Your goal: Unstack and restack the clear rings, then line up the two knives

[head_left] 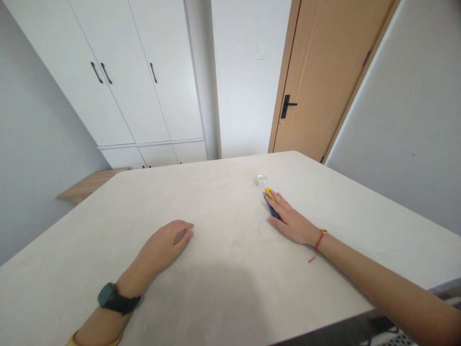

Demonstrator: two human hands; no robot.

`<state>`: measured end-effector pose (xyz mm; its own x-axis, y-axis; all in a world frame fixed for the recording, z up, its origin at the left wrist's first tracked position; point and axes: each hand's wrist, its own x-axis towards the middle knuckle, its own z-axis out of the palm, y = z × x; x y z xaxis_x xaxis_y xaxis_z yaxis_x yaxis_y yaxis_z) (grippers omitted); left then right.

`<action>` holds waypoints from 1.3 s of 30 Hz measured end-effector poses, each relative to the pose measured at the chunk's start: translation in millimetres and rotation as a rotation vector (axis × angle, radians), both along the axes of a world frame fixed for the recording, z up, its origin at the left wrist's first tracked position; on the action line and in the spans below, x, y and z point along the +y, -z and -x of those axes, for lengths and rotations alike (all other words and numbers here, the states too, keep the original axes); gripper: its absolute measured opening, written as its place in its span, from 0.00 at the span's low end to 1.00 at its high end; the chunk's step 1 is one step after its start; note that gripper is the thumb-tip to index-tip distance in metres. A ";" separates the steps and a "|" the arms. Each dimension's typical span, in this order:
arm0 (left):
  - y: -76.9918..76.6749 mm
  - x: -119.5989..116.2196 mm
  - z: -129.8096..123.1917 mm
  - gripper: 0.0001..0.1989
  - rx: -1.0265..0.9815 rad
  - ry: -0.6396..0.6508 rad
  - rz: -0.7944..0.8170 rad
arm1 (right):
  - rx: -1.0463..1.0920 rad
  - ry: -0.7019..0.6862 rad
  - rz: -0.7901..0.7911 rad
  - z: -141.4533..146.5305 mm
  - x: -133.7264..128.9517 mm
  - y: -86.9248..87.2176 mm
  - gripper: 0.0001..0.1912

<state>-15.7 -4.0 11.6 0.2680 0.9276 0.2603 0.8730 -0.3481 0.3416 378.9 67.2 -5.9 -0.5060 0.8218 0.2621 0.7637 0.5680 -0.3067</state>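
On the right of the white table [216,192], my right hand [290,221] lies over a slim blue and yellow object [270,193], whose yellow tip and blue side show past the fingers. The hand covers most of it, so its full shape is hidden. Just beyond the fingertips sits a small clear round glass or plastic item [260,180], not touched by the hand. My left hand [167,245] rests on the table left of centre, fingers curved and thumb apart from them, with nothing in it.
Behind the table stand a white cabinet [144,96] with black handles and a wooden door [324,72]. A wooden ledge [90,185] juts out at the left wall. Patterned fabric [392,334] shows below the table's near right edge.
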 end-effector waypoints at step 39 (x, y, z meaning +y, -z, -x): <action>-16.5 -6.7 -0.6 0.12 -0.212 -0.169 -0.306 | 0.557 0.189 -0.333 -6.5 -10.8 -23.8 0.09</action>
<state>-15.0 -10.7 28.1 0.0295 0.8248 0.5646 0.8479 -0.3198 0.4228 385.4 56.5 17.9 -0.0769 0.7129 0.6971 0.6378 0.5726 -0.5152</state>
